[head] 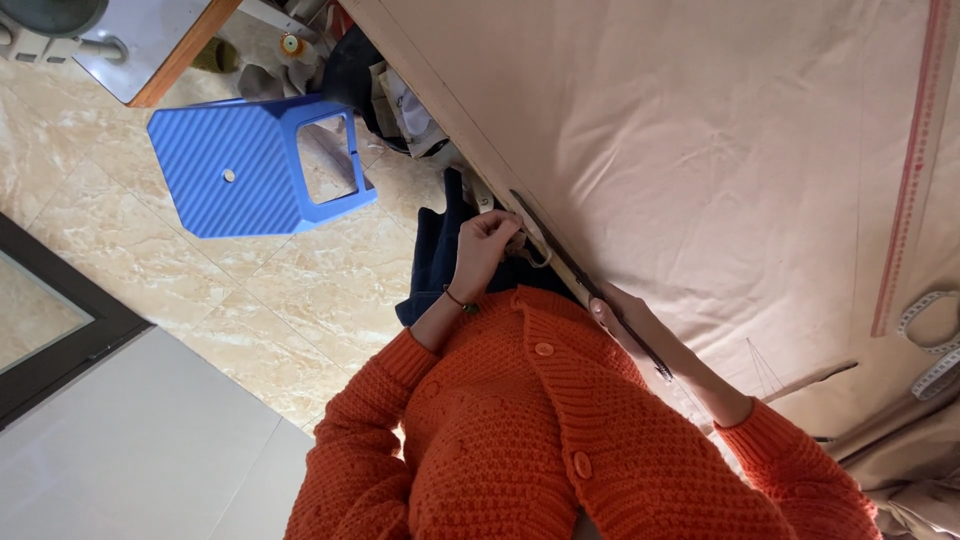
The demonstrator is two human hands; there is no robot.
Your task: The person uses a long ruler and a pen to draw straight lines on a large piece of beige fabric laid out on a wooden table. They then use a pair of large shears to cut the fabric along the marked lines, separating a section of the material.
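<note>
A pale beige cloth covered the surface across the upper right of the frame. Below it, at bottom centre, showed the person's orange knitted cardigan. A blue plastic stool stood on the marble floor at upper left. At centre, long dark scissors lay along the surface's edge. The left hand had its grip clenched on their handle end; the right hand pressed flat over the blades, grip released. A measuring tape curled at right.
</note>
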